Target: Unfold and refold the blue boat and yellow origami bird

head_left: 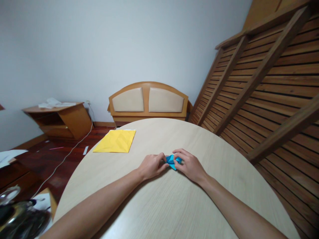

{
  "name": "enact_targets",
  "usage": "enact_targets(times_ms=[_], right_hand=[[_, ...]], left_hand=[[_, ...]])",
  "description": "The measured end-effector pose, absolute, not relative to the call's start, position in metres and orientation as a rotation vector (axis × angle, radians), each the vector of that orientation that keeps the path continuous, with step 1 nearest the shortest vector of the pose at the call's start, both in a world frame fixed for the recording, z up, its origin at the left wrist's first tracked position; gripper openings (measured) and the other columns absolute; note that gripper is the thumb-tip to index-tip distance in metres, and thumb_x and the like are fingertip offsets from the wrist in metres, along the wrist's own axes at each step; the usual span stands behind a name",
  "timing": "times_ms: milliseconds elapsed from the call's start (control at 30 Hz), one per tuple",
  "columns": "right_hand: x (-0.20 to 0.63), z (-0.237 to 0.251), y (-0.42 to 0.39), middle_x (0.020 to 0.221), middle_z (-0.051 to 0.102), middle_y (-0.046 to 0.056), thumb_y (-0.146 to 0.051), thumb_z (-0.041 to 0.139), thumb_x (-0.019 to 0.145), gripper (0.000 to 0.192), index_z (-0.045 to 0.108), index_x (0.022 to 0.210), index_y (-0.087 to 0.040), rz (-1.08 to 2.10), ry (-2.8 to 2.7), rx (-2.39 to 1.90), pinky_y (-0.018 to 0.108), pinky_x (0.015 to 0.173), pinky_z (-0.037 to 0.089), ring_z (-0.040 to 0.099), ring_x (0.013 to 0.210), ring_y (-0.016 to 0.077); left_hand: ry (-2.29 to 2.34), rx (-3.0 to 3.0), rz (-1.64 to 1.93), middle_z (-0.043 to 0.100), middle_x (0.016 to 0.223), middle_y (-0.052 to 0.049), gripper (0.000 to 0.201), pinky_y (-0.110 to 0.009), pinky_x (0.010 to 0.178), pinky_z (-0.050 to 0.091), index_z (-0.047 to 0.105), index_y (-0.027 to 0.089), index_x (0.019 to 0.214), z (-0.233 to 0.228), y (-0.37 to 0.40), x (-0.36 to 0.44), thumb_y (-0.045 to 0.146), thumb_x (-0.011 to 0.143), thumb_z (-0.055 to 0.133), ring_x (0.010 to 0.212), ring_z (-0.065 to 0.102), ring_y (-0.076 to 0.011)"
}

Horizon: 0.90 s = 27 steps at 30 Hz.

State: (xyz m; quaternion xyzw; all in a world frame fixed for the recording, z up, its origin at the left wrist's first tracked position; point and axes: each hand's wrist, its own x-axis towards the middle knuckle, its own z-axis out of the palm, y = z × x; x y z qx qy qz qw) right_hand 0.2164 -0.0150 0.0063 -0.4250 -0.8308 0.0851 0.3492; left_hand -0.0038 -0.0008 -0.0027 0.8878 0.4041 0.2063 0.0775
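A small piece of folded blue paper (171, 160) is between my two hands, just above or on the tabletop; I cannot tell which. My left hand (154, 165) pinches its left side between thumb and fingers. On the right side, my right hand (188, 164) grips the paper with thumb and index finger, the other fingers curved above it. Several folds and a point towards me show in the blue paper, while its outer edges are hidden by my fingertips.
The round, pale wooden table (199, 212) fills the foreground. Yellow paper (116, 141) lies at its far left. Beyond stand a headboard (147, 114) and a low cabinet (79, 121). Slatted wooden panels (274, 89) lean close on the right. A white cable (65, 157) crosses the floor.
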Motion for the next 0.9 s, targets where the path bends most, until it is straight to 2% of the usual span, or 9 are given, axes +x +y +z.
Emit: enact_targets(times_ms=[133, 267, 467, 633, 900], right_hand=[[0.2134, 0.0061, -0.0161, 0.112, 0.068, 0.003, -0.019, 0.061, 0.086, 0.01, 0.068, 0.088, -0.025, 0.217, -2.159, -1.079, 0.033, 0.087, 0.052, 0.065, 0.099, 0.0196], [0.2124, 0.0062, -0.0163, 0.112, 0.069, 0.003, -0.019, 0.062, 0.085, 0.01, 0.069, 0.09, -0.025, 0.211, -2.173, -1.051, 0.034, 0.087, 0.052, 0.065, 0.099, 0.0199], [0.2148, 0.0064, -0.0152, 0.113, 0.068, 0.003, -0.018, 0.062, 0.086, 0.007, 0.066, 0.088, -0.024, 0.226, -2.162, -1.062, 0.033, 0.088, 0.051, 0.065, 0.1, 0.0196], [0.215, 0.0058, -0.0152, 0.115, 0.067, 0.004, -0.016, 0.062, 0.085, 0.008, 0.065, 0.086, -0.024, 0.221, -2.154, -1.078, 0.034, 0.089, 0.05, 0.064, 0.101, 0.0201], [0.2148, 0.0028, -0.0139, 0.112, 0.068, 0.005, -0.016, 0.058, 0.086, 0.012, 0.065, 0.089, -0.024, 0.23, -2.149, -1.049, 0.036, 0.09, 0.05, 0.065, 0.102, 0.0207]], left_hand=[[1.223, 2.688, 0.584, 0.071, 0.082, -0.003, 0.029, -0.025, 0.06, 0.044, 0.056, 0.021, 0.099, -0.002, -0.0011, -0.0029, 0.046, 0.088, 0.065, 0.072, 0.068, -0.0202], [1.212, 2.682, 0.603, 0.071, 0.083, -0.002, 0.025, -0.024, 0.06, 0.043, 0.055, 0.021, 0.096, -0.0037, 0.0002, -0.0024, 0.044, 0.089, 0.064, 0.072, 0.068, -0.0193], [1.144, 2.599, 0.721, 0.073, 0.092, -0.002, 0.012, -0.024, 0.065, 0.046, 0.052, 0.021, 0.091, -0.0101, 0.0044, -0.0041, 0.027, 0.091, 0.063, 0.076, 0.069, -0.0173], [1.101, 2.561, 0.787, 0.074, 0.09, -0.002, 0.013, -0.024, 0.065, 0.048, 0.052, 0.021, 0.087, -0.012, 0.0062, -0.0059, 0.019, 0.087, 0.065, 0.074, 0.068, -0.0165], [1.028, 2.531, 0.882, 0.074, 0.088, -0.003, 0.012, -0.022, 0.065, 0.048, 0.054, 0.02, 0.08, -0.0116, 0.0066, -0.0074, 0.009, 0.085, 0.055, 0.072, 0.067, -0.0139]])
